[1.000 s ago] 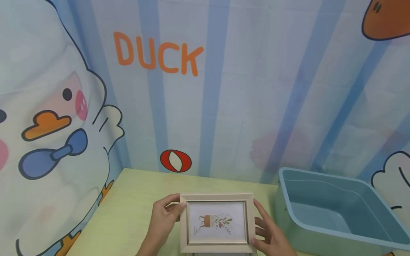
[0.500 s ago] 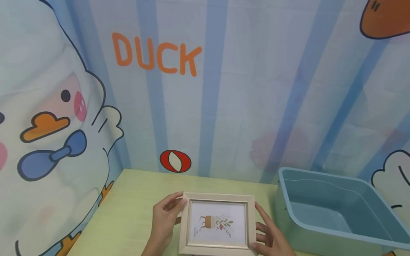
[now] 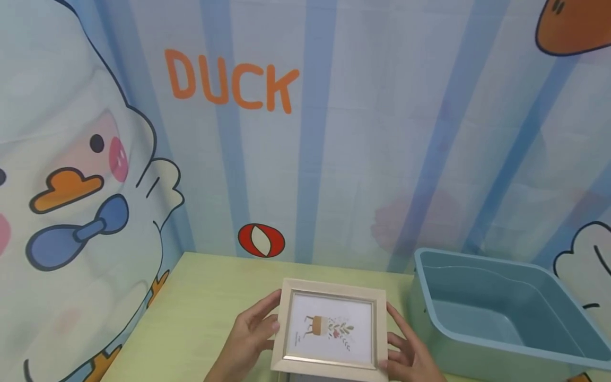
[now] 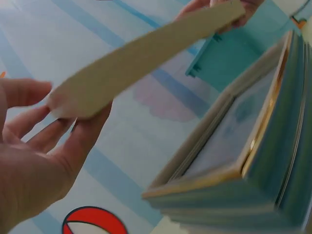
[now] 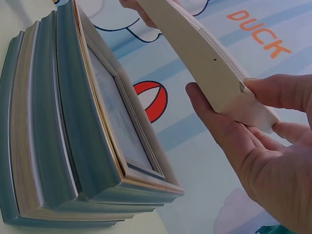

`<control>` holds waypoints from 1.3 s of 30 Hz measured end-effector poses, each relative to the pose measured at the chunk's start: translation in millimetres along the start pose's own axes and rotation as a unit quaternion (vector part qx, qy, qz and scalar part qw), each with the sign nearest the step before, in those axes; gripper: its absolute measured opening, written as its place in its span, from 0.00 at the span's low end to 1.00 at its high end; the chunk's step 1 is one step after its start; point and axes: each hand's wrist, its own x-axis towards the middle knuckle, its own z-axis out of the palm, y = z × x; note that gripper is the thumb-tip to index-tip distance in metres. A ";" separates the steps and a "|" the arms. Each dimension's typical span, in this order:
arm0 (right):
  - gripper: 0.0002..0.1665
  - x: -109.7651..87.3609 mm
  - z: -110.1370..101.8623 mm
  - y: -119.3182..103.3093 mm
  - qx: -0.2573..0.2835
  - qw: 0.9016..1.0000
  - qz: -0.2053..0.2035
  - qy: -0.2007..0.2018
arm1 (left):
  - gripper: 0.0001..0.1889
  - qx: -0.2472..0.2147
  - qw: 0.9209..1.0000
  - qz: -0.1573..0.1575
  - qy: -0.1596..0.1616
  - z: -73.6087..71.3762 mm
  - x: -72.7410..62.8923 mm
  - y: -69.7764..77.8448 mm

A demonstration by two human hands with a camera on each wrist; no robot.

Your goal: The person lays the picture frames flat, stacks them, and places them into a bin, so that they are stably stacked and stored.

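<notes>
A cream picture frame [image 3: 329, 367] with a gold inner edge, holding a print of a potted plant turned on its side, is at the bottom middle of the head view. My left hand [image 3: 250, 337] grips its left edge, thumb on the front side. The opposite edge is held by my right hand [image 3: 412, 347]. In both wrist views the held frame [image 4: 131, 63] hangs apart from a stack of several picture frames [image 5: 83, 131], mostly with blue-green sides. Only a sliver of the stack shows in the head view.
An open blue-green plastic bin [image 3: 482, 318] stands on the right of the pale yellow-green table [image 3: 191, 302]. Behind rises a striped cloth backdrop [image 3: 363, 132] with duck drawings.
Both hands have raised the cream frame off the stack. In the head view it has shifted slightly up and right and tilted a little.
</notes>
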 end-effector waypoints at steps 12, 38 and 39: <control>0.47 -7.1 -3.1 2.3 -0.031 0.995 0.088 0.047 | 0.41 0.087 0.994 -0.055 -0.025 -6.2 -3.0 -11.8; 0.51 0.9 4.2 10.8 -0.296 0.915 0.198 0.189 | 0.40 0.249 0.962 -0.080 0.078 16.1 -3.4 -30.7; 0.51 1.2 4.2 11.1 -0.296 0.914 0.200 0.190 | 0.40 0.263 0.957 -0.083 0.084 17.6 -3.1 -29.8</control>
